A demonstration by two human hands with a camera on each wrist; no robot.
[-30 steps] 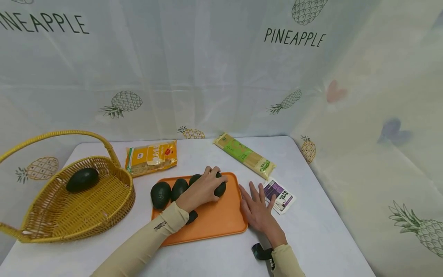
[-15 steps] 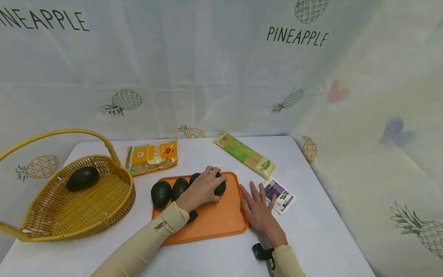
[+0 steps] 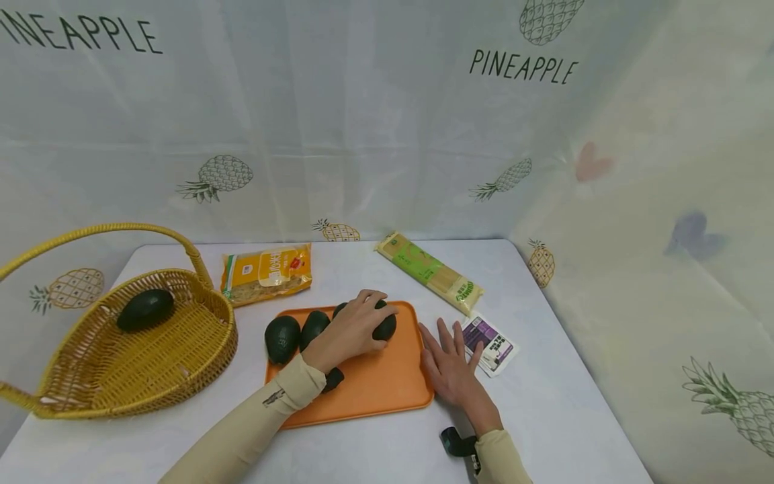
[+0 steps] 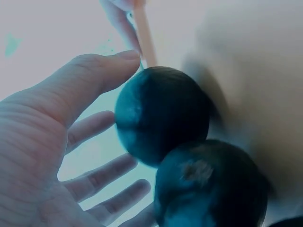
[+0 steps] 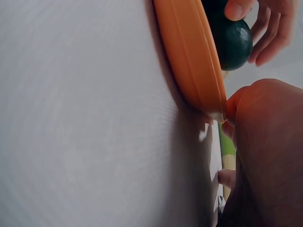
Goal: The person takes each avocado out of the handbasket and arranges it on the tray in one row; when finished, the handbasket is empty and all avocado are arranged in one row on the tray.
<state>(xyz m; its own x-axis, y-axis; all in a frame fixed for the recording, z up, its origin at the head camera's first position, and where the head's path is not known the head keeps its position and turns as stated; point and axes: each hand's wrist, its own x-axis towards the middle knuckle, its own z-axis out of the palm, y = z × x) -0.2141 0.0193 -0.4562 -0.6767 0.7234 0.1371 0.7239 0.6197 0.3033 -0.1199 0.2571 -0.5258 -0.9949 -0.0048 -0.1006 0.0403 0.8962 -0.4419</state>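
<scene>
My left hand (image 3: 351,329) reaches over the orange tray (image 3: 375,383) and holds a dark green avocado (image 3: 385,326) near its right end. In the left wrist view the thumb and a finger touch this avocado (image 4: 163,113) from either side, and a second avocado (image 4: 210,184) lies against it. More avocados, such as the leftmost one (image 3: 282,339), stand in a row on the tray, partly hidden by the hand. My right hand (image 3: 453,373) has its fingers spread and touches the tray's right edge, seen also as the tray wall (image 5: 196,61) in the right wrist view.
A yellow wicker basket (image 3: 226,336) with a tall handle stands at left with one avocado (image 3: 146,310) inside. Behind the tray lie an orange food packet (image 3: 266,274) and a long green-and-tan packet (image 3: 429,272). A purple-and-white packet (image 3: 488,343) lies beside the right hand.
The head view has shifted slightly. Both hands keep nearly the same places, with the left hand still at the avocado and the right hand at the tray edge.
</scene>
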